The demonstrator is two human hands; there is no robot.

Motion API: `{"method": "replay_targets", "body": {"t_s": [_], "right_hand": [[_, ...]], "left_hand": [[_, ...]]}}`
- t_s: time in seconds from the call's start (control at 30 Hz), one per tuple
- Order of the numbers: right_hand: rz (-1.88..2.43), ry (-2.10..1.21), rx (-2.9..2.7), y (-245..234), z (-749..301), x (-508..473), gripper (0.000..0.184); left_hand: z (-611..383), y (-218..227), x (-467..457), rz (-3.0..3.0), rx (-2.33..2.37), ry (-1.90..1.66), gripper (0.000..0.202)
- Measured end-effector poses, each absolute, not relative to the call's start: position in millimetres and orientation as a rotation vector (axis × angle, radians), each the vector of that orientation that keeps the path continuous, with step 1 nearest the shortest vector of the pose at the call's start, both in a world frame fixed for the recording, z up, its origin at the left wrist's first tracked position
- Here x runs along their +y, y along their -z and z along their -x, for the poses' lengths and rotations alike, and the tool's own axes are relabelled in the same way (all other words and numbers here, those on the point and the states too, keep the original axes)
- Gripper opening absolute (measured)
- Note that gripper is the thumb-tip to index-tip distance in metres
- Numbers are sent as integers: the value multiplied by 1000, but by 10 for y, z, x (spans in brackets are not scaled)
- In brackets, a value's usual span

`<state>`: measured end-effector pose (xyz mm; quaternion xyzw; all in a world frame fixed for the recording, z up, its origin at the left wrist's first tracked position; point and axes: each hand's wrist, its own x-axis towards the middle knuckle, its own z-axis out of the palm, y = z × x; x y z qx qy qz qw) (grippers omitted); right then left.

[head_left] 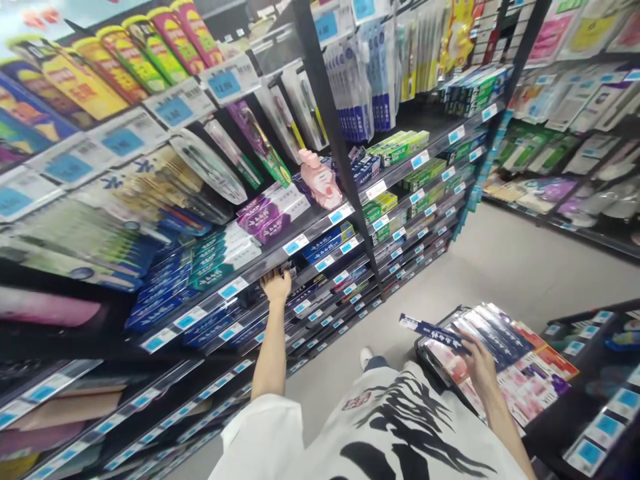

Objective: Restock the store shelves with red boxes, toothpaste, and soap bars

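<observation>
My left hand [277,287] reaches into a low shelf slot, just under the ledge with price labels. Its thumb stands apart from the fingers, which stretch toward dark boxes inside; the fingertips are partly hidden. In my right hand [481,365] is a long dark blue toothpaste box [433,332], gripped at one end and pointing toward the shelf. Beneath that hand stands a black-rimmed cart or crate piled with toothpaste boxes. Among them are dark blue boxes [503,333], pink-and-white boxes [527,387] and orange-red boxes [555,360].
Teal toothpaste boxes [220,257], purple boxes [273,213] and a pink bottle [320,180] sit on the shelf above my left hand. Hanging toothbrushes [210,167] crowd the rack. A black upright post [340,120] divides the bays. Another labelled shelf [607,423] stands at lower right.
</observation>
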<state>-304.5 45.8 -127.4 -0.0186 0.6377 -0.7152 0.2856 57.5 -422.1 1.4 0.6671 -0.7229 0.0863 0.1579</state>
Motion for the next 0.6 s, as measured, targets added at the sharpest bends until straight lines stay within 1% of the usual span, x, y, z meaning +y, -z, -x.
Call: {"method": "replay_targets", "body": {"t_s": [0.07, 0.17, 0.23, 0.3, 0.37, 0.47, 0.6], "right_hand": [[55, 2007, 1463, 809, 3082, 170, 20], [-12, 2153, 1144, 120, 3205, -295, 30], [-25, 2170, 1045, -250, 3326, -556, 33], [-22, 2148, 999, -515, 3433, -736, 35], [-4, 2127, 960, -672, 3480, -836, 40], [8, 2084, 887, -739, 3423, -898, 48], [-1, 2026, 802, -702, 3286, -926, 41]], "left_hand": [[-586, -22, -4212, -1895, -2074, -243, 59], [-588, -44, -4187, -1879, -2079, -231, 60], [-579, -61, -4169, -1869, -2082, -223, 61], [-569, -78, -4150, -1859, -2082, -219, 61], [-567, -87, -4132, -1852, -2079, -217, 62], [-585, -75, -4127, -1847, -2081, -236, 62], [-616, -28, -4155, -1851, -2087, -269, 63]]}}
